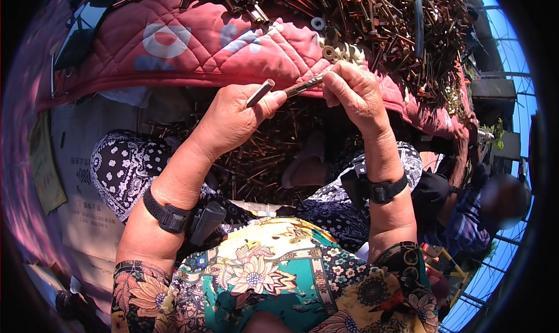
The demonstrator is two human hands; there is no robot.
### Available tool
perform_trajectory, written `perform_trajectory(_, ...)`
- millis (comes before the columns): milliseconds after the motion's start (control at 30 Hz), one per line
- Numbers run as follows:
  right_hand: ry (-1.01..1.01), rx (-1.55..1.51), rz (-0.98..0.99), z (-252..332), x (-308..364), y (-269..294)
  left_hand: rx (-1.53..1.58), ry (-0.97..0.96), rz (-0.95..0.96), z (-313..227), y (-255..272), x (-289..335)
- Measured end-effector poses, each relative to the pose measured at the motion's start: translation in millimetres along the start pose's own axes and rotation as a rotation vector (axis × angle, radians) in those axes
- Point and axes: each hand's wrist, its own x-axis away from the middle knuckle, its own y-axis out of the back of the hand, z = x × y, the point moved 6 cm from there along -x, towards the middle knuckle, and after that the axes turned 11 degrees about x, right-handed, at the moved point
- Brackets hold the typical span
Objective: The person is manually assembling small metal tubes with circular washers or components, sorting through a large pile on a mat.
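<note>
My left hand [230, 117] is closed around a short, round metal rod [261, 92] that pokes up past the thumb. Between its thumb and fingers it also grips one end of a slender, threaded-looking metal bolt [303, 87]. The bolt slants up to my right hand [356, 97], whose thumb and forefinger pinch its far end. Just beyond the right fingers, several pale ring-shaped washers [330, 53] lie on a red quilted cloth [198, 50]. The fingers hide both ends of the bolt.
A large heap of metal bolts and rods [390, 27] covers the far right of the cloth. More metal pieces [250, 170] lie below, between my knees. Flattened cardboard [87, 216] is at the left. Another person [466, 211] sits close on the right, one arm toward the heap.
</note>
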Motion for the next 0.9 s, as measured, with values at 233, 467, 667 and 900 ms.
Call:
perform_trajectory(233, -0.041, -0.223, -0.005, 1.4, 2.9, 2.1, 0.094, 0.06, 0.012, 2.7, 0.6, 3.3)
perform_trajectory(467, -0.004, 0.19, 0.182, 15.2, 3.3, 2.4, 0.077, 0.042, 0.057, -7.2, -2.4, 7.6)
perform_trajectory(667, 0.173, -0.02, -0.02, 2.3, 6.7, -8.3, 0.012, -0.039, 0.041, -5.5, -3.1, 5.2)
perform_trajectory(900, 0.113, -0.082, 0.048, -2.1, 9.2, -8.3, 0.012, 0.071, 0.06, -5.2, -1.4, 7.4)
